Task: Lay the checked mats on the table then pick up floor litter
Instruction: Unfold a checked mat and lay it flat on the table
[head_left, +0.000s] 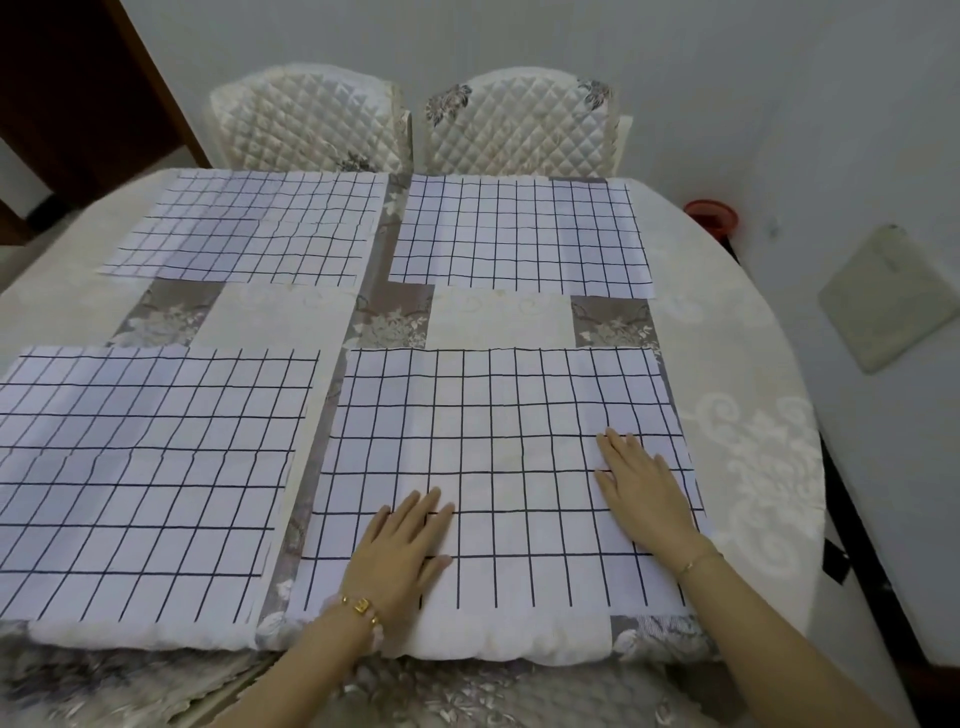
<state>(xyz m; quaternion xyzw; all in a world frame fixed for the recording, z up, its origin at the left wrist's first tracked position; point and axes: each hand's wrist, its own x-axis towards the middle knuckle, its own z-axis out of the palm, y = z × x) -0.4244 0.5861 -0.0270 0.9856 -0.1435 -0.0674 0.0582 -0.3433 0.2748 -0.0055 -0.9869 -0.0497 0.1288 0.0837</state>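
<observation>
Four checked mats are laid on the bench (748, 364) in two rows of two. The near right mat (498, 441) is pressed flat under both hands, beside the near left mat (140, 467); the far left mat (254, 228) and far right mat (519, 234) lie beyond, in front of two quilted chairs (415, 122).

The left hand (400, 551) is rested palm down on the lower middle of the near right mat, its fingers (415, 506) extended and only slightly apart, nothing gripped. A gold bracelet (361, 605) is worn at that wrist. The right hand (644, 491) is laid palm down near the mat's right edge, its fingers (618, 447) straight, close together and pointed away and leftward, nothing clasped. Both forearms are reached in from the near edge, angled toward each other. A patterned cloth (498, 322) is seen between the mats.
</observation>
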